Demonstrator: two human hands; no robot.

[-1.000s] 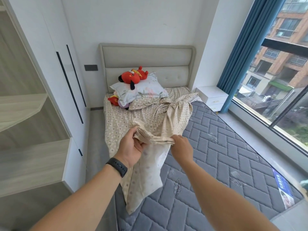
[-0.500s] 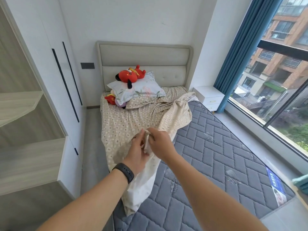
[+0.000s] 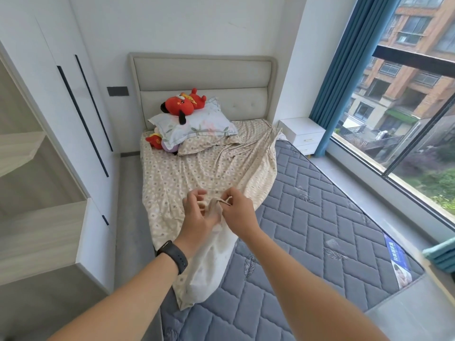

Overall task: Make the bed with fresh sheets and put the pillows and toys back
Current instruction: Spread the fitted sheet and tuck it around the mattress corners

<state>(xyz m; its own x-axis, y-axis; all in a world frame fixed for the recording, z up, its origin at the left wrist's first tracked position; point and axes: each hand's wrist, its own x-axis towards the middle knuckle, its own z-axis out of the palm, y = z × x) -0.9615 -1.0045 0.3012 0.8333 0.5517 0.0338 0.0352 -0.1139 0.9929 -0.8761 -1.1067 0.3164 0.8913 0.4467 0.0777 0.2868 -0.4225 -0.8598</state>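
Since the patterned sheet (image 3: 197,173) is thin, light and limp, it looks like it will drag and bunch rather than slide flat, so gathered corners or hems are the best places to take hold, not the middle. Wardrobe (image 3: 49,119) with dark handle strips stands far left, a strip of grey floor (image 3: 130,217) between it and the bed. Left hand (image 3: 197,217), dark band on the wrist, has its fingers (image 3: 197,194) loosely curled and partly spread against the bunched sheet end; whether they actually clamp it, cannot tell. Right hand (image 3: 237,210) pinches a small fold of the same bunch between thumb and fingertips. Sheet covers the left half of the bed up to the headboard (image 3: 202,77), with a pale tail hanging below the hands. Pillows (image 3: 194,124) sit stacked at the head, red plush toy (image 3: 183,104) on top, a smaller red toy (image 3: 154,141) beside them. Quilted grey mattress (image 3: 320,217) is bare on the right, grippy-looking. White nightstand (image 3: 301,134), blue curtain (image 3: 344,70) and big window (image 3: 406,107) further right.
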